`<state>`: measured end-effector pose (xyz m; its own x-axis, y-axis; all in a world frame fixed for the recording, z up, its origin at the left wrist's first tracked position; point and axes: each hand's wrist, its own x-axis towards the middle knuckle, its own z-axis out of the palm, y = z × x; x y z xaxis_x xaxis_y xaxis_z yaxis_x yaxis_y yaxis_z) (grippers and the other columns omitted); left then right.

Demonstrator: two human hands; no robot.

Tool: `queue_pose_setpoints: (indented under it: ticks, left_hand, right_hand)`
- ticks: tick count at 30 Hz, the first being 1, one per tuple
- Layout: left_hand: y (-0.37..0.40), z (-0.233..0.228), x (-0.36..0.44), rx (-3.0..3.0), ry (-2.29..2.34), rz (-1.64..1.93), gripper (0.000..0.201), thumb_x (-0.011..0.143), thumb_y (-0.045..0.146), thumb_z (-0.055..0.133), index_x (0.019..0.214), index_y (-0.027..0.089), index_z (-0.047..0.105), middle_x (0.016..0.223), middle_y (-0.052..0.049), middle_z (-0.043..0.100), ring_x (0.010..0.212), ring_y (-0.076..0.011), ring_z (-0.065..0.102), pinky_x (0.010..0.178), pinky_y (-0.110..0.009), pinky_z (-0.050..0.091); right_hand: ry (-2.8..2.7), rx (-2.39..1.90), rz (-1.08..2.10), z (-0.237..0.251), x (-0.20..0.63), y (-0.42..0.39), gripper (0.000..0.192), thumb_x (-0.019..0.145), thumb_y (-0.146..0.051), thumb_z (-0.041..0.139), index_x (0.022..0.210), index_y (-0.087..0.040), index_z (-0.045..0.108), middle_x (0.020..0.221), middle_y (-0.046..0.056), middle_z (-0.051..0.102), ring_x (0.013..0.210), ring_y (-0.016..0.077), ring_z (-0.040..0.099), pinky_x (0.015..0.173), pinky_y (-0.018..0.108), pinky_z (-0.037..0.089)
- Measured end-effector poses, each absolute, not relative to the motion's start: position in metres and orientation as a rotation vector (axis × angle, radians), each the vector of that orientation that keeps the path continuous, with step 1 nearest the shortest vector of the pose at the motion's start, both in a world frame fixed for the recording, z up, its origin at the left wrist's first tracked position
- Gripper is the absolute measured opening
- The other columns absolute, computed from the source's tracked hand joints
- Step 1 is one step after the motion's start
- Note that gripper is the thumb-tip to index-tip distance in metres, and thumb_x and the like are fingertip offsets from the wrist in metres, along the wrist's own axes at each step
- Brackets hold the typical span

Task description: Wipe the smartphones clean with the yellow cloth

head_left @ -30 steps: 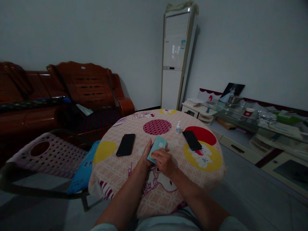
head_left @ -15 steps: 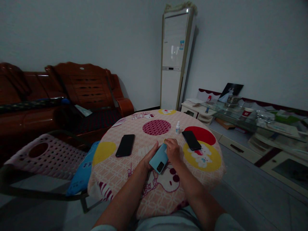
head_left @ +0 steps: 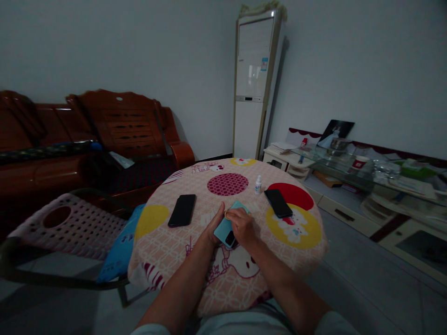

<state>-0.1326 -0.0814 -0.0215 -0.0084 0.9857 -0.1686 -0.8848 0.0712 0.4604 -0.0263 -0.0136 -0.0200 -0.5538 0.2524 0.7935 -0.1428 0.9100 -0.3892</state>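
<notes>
We have the light-blue phone [head_left: 225, 228] up off the round table [head_left: 164, 246], back side toward us with its dark camera block at the near end. Our left hand [head_left: 213, 228] cradles it from the left, fingers curled under its edge and the thumb pointing up along the side, while our right hand [head_left: 241, 225] lies on top, fingertips pinched narrowly on something small and yellowish that we press against the back; what it is we cannot make out in this dim light. By our judgement the work on this phone is midway, and two black phones lie untouched on the cloth: one [head_left: 182, 210] to the left, one [head_left: 278, 203] to the right over the red patch. As for containers, the only one near is a small white bottle [head_left: 258, 184] standing upright beyond the blue phone, cap on; its contents do not show. Past the table stand a wooden sofa [head_left: 115, 125] and a tall white air conditioner [head_left: 251, 83].
</notes>
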Motion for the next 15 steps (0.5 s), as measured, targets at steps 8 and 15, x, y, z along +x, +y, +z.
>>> queue_pose_setpoints:
  ticks: [8, 15]
  left_hand:
    - [-0.087, -0.006, -0.12, 0.336, 0.547, 1.485, 0.05, 0.092, 0.05, 0.044, 0.119, 0.011, 0.058, 0.087, -0.013, 0.069, 0.07, -0.0219, 0.068, 0.072, -0.033, 0.053]
    - [-0.088, -0.011, -0.127, 0.337, 0.47, 1.394, 0.06, 0.092, 0.054, 0.038, 0.13, 0.01, 0.052, 0.098, -0.019, 0.07, 0.082, -0.0295, 0.07, 0.074, -0.041, 0.054]
  right_hand:
    - [-2.013, -0.329, 0.475, -0.017, -0.024, 0.014, 0.035, 0.084, -0.004, 0.044, 0.095, -0.02, 0.073, 0.093, 0.008, 0.067, 0.092, 0.0215, 0.055, 0.083, 0.036, 0.048]
    - [-1.935, -0.417, 0.509, -0.027, -0.022, 0.03, 0.038, 0.08, -0.002, 0.043, 0.091, -0.021, 0.074, 0.091, 0.007, 0.068, 0.09, 0.0203, 0.056, 0.083, 0.035, 0.048]
